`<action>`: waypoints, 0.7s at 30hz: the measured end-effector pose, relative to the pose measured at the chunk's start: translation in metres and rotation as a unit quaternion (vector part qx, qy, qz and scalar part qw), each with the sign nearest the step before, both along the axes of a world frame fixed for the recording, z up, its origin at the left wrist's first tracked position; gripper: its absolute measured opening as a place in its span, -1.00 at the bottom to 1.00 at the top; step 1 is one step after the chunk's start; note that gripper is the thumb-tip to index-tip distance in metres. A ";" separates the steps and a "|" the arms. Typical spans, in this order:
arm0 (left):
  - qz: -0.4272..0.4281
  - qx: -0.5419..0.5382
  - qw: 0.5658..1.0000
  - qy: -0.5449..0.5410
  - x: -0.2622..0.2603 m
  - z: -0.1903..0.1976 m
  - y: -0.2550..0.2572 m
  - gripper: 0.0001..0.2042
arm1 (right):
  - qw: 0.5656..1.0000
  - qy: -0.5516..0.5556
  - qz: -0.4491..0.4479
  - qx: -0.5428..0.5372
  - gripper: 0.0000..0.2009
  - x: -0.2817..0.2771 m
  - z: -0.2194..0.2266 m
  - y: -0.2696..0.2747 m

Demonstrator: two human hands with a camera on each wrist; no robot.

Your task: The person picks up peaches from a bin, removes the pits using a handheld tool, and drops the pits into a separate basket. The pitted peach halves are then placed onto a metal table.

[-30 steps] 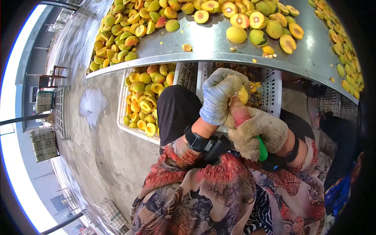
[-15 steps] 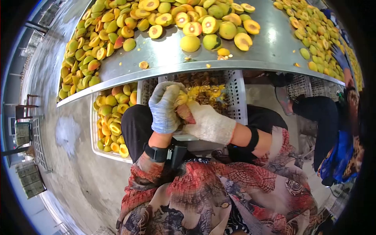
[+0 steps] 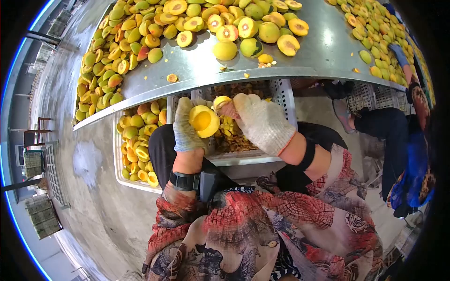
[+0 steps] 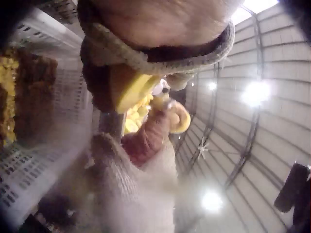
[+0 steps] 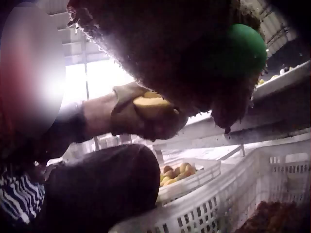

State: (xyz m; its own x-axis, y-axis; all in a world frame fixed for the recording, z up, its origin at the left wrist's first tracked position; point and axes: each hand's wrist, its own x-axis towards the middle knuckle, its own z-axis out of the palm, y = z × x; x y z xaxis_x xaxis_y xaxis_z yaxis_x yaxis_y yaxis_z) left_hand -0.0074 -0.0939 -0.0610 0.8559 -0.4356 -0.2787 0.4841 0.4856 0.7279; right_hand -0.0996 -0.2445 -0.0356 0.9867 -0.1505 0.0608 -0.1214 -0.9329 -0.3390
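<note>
In the head view a hollowed yellow fruit half (image 3: pixel 204 121) faces up in the gloved left hand (image 3: pixel 186 126), whose fingers curl behind it. The gloved right hand (image 3: pixel 263 122) is just to the right, with a smaller fruit piece (image 3: pixel 221 102) at its bare thumb and fingertips. A green rounded handle end (image 5: pixel 247 50) pokes out of the right glove in the right wrist view; the rest of that tool is hidden. Both hands are above a white crate (image 3: pixel 284 98) holding scraps and pits (image 3: pixel 234 136).
A metal table (image 3: pixel 197 70) with many cut fruit halves (image 3: pixel 117 51) runs across the front. Left of the knees stands a white crate (image 3: pixel 118 159) of fruit halves. Another person's gloved hand (image 3: pixel 399 55) reaches over the table at the right, their legs (image 3: pixel 379 129) below.
The hands, together around the fruit before, have parted a little, and the hollow of the half now shows. A smaller piece is now at the right fingertips. The head view has shifted.
</note>
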 end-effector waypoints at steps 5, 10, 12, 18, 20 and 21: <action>0.004 0.112 0.973 -0.204 0.005 0.024 0.021 -0.69 | 0.994 0.105 0.027 0.014 -0.79 -0.001 -0.004 0.004; -0.035 0.367 0.759 -0.536 -0.007 0.020 0.018 -0.80 | 0.993 0.066 0.091 -0.045 -0.81 -0.003 -0.006 0.011; -0.064 0.454 0.645 -0.611 -0.007 0.020 0.017 -0.78 | 0.993 0.074 0.087 -0.035 -0.81 -0.003 0.001 0.011; -0.141 0.526 0.464 -0.699 -0.010 0.044 0.014 -0.81 | 0.995 0.065 0.070 0.033 -0.83 -0.004 0.000 0.012; -0.177 0.541 0.386 -0.726 -0.013 0.043 0.016 -0.81 | 0.994 0.068 0.077 0.023 -0.84 -0.005 -0.001 0.011; -0.177 0.541 0.386 -0.726 -0.014 0.043 0.017 -0.81 | 0.993 0.073 0.088 0.013 -0.85 -0.006 0.000 0.012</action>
State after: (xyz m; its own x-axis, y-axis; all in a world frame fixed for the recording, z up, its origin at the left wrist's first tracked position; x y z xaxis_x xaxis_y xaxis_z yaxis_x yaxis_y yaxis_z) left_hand -0.0210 -0.0773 -0.0180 0.3921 -0.8978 0.2004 -0.9190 -0.3920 0.0418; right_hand -0.1058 -0.2329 -0.0361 0.9960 0.0247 -0.0861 -0.0075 -0.9350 -0.3545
